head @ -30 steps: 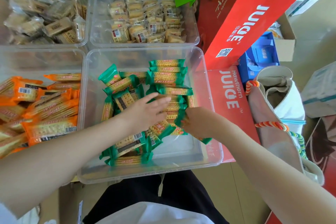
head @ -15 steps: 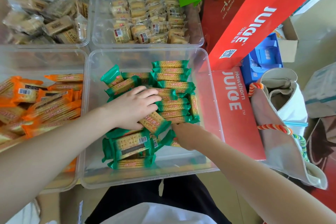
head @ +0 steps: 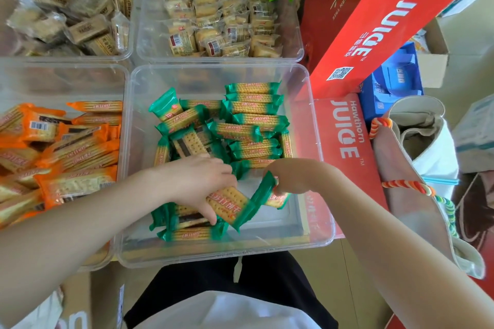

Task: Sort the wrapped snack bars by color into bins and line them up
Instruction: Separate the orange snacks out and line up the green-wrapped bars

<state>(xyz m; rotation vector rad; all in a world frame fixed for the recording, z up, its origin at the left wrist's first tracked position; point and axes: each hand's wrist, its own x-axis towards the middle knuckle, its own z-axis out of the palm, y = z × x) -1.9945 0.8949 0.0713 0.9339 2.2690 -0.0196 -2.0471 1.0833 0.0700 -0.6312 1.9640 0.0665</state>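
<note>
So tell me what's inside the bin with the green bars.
The clear bin holds only green-wrapped bars: a neat stack at the back right, a loose heap left. The left hand and right hand each grip one. Bars beneath the hands are covered.

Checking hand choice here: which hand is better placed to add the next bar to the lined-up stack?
Probably right. The right hand pinches a green-wrapped snack bar beside the neat stack of green bars; the left hand holds another farther left.
</note>
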